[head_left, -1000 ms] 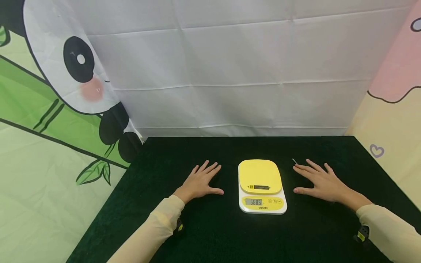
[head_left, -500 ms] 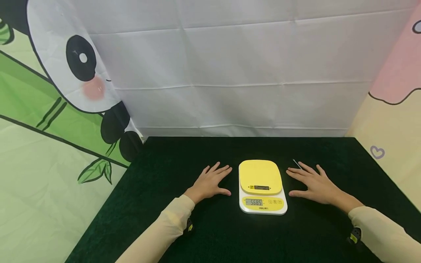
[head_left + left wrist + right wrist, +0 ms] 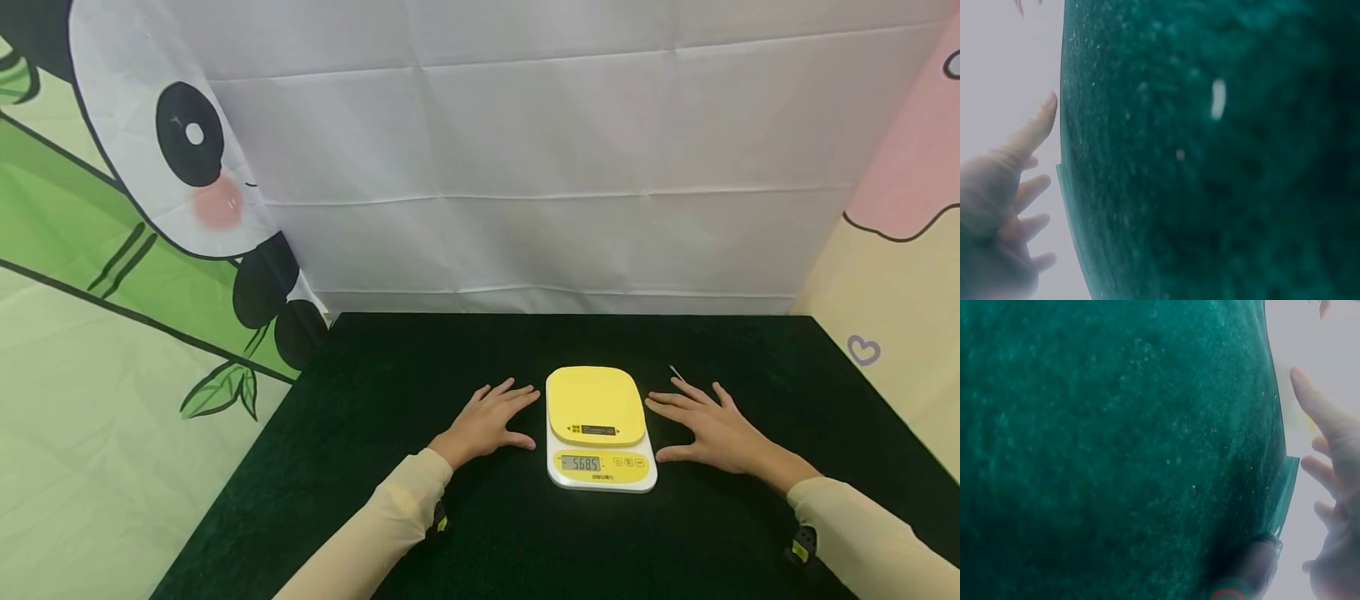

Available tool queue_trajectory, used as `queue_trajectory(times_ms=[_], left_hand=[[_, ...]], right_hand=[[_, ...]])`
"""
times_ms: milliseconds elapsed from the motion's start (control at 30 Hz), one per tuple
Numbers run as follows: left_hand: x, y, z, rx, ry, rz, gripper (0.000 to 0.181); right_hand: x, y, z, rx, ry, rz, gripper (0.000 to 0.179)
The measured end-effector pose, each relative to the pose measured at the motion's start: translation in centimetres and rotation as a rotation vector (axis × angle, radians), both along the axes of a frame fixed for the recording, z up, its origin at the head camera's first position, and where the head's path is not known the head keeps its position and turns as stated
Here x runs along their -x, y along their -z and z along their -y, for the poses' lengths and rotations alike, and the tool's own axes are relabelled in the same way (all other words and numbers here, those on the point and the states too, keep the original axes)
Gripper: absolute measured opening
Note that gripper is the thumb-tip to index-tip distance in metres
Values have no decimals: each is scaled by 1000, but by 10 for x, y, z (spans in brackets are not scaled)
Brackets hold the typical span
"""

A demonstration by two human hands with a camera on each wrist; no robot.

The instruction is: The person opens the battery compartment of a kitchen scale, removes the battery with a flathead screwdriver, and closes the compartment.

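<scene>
A yellow-and-white digital kitchen scale lies flat, its small screen lit with digits. To its left, my left hand hovers over the cloth, fingers spread and straight, holding nothing. My right hand is on the other side, also spread, its fingertips close to the scale's right edge. Just beyond the right fingertips a thin pale stick shows, partly hidden by the hand. In the left wrist view the left thumb points upward; the right thumb does likewise in the right wrist view.
Dark green cloth covers the table. Behind it hangs a white sheet, with a panda-print curtain on the left and a pink-and-cream one on the right. A dark rounded object shows low in the right wrist view.
Both hands have moved inward toward the scale, the left one rightward and the right one leftward. The scale has stayed in place.
</scene>
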State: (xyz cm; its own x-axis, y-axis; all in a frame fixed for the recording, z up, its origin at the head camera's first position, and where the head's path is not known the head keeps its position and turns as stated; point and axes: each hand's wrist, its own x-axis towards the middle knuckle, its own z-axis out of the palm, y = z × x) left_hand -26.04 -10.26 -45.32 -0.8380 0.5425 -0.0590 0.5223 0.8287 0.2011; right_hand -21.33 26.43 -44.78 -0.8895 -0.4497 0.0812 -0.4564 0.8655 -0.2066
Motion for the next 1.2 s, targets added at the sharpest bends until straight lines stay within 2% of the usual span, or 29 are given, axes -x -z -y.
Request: queue_trajectory(times_ms=[167,300,533,733,933,1200], left_hand=[[0,3,-4,-40,34,-43,77],[2,4,-9,-57,36,-72,75],[3,3,-16,-99,60,-94,69],[3,1,-21,-79,75,-142,61],[4,0,-28,-49,111,-248,50],[1,-3,-36,-44,227,-391,35]], right_hand=[[0,2,3,5,-13,-16,86],[1,3,3,11,-16,-20,86],[5,4,1,3,-17,-23,85],[8,4,-1,3,-21,-14,86],[9,6,-3,12,-26,-10,86],[10,6,-4,18,-32,-5,86]])
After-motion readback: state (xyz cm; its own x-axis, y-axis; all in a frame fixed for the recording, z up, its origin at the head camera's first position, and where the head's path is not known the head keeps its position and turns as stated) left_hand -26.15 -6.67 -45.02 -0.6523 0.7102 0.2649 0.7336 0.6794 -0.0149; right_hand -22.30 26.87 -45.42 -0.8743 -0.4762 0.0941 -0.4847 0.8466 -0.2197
